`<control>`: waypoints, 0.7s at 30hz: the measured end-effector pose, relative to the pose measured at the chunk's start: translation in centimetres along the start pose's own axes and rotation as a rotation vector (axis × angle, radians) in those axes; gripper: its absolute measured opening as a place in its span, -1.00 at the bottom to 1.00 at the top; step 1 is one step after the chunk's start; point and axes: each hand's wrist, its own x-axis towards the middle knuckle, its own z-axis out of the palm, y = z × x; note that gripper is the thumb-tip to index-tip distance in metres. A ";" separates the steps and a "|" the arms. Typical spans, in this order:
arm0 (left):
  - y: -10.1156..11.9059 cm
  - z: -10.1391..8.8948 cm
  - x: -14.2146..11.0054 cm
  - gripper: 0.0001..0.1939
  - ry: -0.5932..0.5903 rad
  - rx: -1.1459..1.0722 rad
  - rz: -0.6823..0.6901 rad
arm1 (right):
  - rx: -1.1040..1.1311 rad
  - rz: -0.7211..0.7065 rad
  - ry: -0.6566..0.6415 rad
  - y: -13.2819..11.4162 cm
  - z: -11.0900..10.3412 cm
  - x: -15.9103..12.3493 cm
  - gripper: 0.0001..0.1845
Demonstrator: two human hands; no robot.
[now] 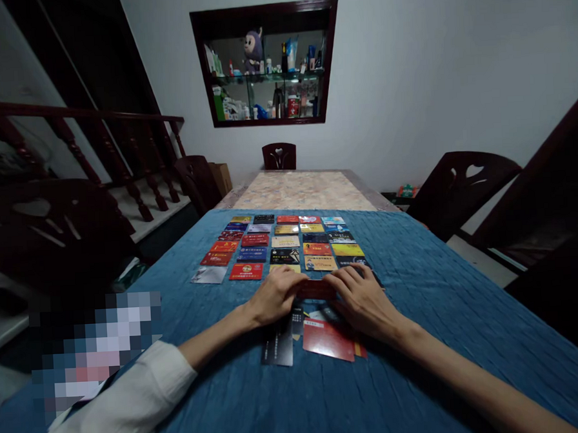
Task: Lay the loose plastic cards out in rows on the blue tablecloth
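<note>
A dark red card is held up between my two hands, just above the near edge of the laid-out cards. My left hand pinches its left end, and my right hand grips its right end with fingers over the top. Under and in front of the hands lies a loose pile, with a red card and a black card on it. Beyond the hands, several colourful cards lie face up in rows. Part of the nearest row is hidden behind my fingers.
A blue cloth covers the near part of the table, and a patterned tabletop shows beyond it. Dark wooden chairs stand around. A pixelated patch covers something at left. A wall niche holds bottles and a plush toy.
</note>
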 end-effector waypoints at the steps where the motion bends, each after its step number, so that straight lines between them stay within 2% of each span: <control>1: 0.0 0.0 0.0 -0.62 0.001 -0.006 -0.002 | -0.005 0.004 0.007 0.0 0.0 0.0 -0.69; 7: 0.0 0.1 -0.1 -0.57 0.014 -0.020 0.019 | -0.037 0.010 0.027 -0.1 -0.1 -0.1 -0.73; 11: -0.3 0.2 -0.1 -0.60 0.013 0.017 0.022 | -0.022 0.002 0.036 -0.1 -0.1 -0.1 -0.69; 21: -0.3 0.3 -0.1 -0.65 -0.035 0.218 0.059 | -0.037 0.024 0.068 -0.2 0.2 -0.1 -0.72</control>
